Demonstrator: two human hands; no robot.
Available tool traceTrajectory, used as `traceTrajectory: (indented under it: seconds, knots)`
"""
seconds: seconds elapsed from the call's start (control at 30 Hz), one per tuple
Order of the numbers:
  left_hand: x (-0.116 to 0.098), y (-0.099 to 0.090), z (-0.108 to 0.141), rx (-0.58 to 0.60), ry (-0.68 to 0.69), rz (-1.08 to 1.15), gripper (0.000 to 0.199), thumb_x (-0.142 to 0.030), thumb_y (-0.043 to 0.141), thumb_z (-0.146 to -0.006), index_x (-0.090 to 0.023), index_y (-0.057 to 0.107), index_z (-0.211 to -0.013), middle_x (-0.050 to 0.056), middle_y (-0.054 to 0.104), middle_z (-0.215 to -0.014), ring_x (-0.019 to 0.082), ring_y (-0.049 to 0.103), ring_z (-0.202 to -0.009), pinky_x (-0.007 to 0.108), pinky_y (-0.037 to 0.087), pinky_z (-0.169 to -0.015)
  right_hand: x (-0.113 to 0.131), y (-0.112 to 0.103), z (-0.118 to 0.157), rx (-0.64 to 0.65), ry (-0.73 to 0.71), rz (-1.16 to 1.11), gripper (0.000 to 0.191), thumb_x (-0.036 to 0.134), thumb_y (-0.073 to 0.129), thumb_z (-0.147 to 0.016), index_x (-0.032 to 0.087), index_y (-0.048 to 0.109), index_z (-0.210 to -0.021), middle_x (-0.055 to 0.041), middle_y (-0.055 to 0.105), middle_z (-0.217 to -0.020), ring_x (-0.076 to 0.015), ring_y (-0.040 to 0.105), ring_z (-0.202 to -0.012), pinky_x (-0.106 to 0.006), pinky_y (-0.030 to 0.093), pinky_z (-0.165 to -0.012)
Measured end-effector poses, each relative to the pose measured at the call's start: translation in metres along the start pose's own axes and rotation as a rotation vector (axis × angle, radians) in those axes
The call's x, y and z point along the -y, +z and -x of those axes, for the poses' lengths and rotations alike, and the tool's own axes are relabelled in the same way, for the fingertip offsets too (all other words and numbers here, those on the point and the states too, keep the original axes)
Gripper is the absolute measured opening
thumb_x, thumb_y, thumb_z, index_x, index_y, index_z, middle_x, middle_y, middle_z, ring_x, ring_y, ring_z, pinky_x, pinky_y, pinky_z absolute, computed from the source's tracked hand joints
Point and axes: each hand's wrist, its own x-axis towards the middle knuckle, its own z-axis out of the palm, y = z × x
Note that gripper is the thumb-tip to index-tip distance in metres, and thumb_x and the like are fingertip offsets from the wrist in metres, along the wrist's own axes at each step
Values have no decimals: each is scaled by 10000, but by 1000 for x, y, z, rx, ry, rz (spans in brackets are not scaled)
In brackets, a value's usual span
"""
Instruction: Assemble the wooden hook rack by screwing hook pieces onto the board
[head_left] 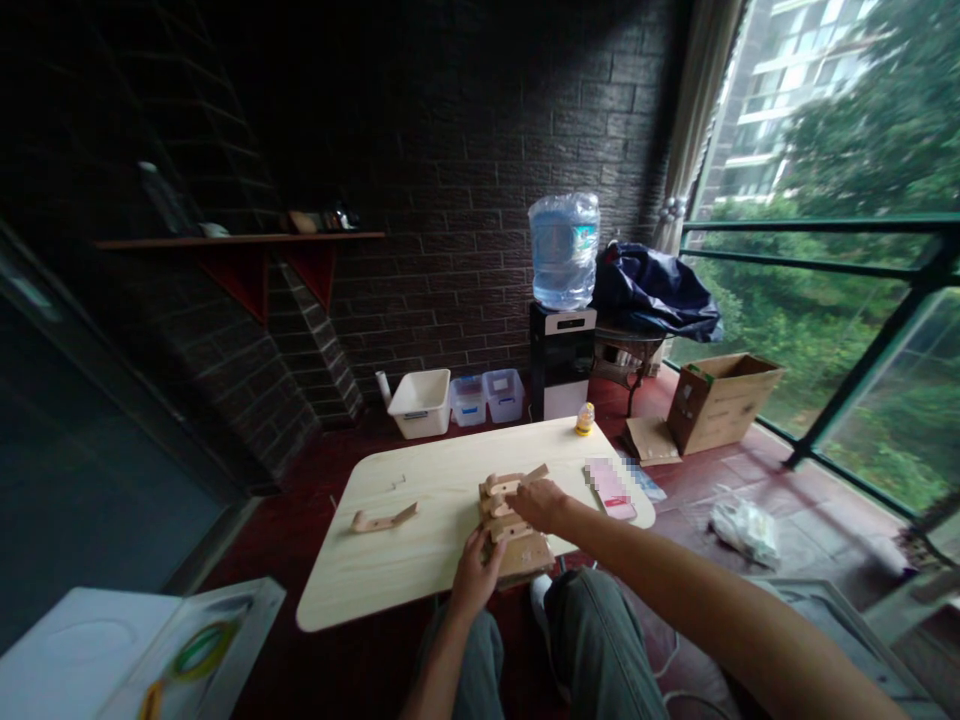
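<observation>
Several bent wooden pieces, shaped like hooks with a rounded end, lie side by side on a cardboard box (525, 556) at the table's near edge. My left hand (478, 572) grips the rounded end of the nearest wooden piece (511, 526). My right hand (541, 505) reaches across from the right, its fingers closed down at the middle wooden piece (498, 505) and partly covering it. The far wooden piece (504, 484) shows just beyond the right hand. Another bent wooden piece (384, 520) lies alone on the pale table (337, 575), left of the box.
Small thin metal parts (399, 482) lie on the table's left half. A phone (611, 488) and a yellow-capped bottle (585, 419) are at its right. Beyond stand plastic bins (420, 404), a water dispenser (564, 360) and a cardboard carton (721, 405). An open case (217, 640) is at lower left.
</observation>
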Motion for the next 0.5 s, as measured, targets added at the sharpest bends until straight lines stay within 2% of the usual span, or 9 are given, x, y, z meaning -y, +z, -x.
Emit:
traceTrajectory:
  seconds: [0.1, 0.27, 0.43, 0.5]
  knots:
    - [2, 1, -1, -11, -8, -4, 468, -556, 637, -862, -210, 717, -1167, 151, 685, -1348, 311, 634, -1289, 492, 488, -1138, -3, 1, -4, 22, 6, -18, 238, 118, 572, -927, 99, 663, -1146, -228, 760, -1085, -341, 761, -989, -450, 621, -725]
    - [1, 0, -1, -6, 5, 3, 470, -566, 630, -871, -226, 706, -1186, 137, 684, -1353, 301, 633, -1295, 476, 489, -1139, -10, 7, -6, 22, 110, -37, 262, 293, 650, -916, 90, 708, -1071, -253, 752, -1064, -362, 750, -989, -467, 614, -740]
    - [-4, -1, -1, -10, -15, -8, 463, -570, 629, -867, -227, 707, -1166, 130, 689, -1353, 295, 627, -1305, 465, 479, -1149, -7, 10, 3, 25, 136, -70, 403, 252, 595, -929, 31, 627, -1265, -281, 745, -1068, -368, 764, -943, -471, 625, -705]
    - [-5, -1, 0, -12, -12, -10, 463, -566, 624, -867, -231, 706, -1175, 126, 688, -1357, 293, 627, -1305, 460, 483, -1146, -2, 10, 5, 31, 109, -87, 444, 191, 589, -909, 56, 581, -1332, -257, 748, -1108, -358, 769, -940, -476, 632, -717]
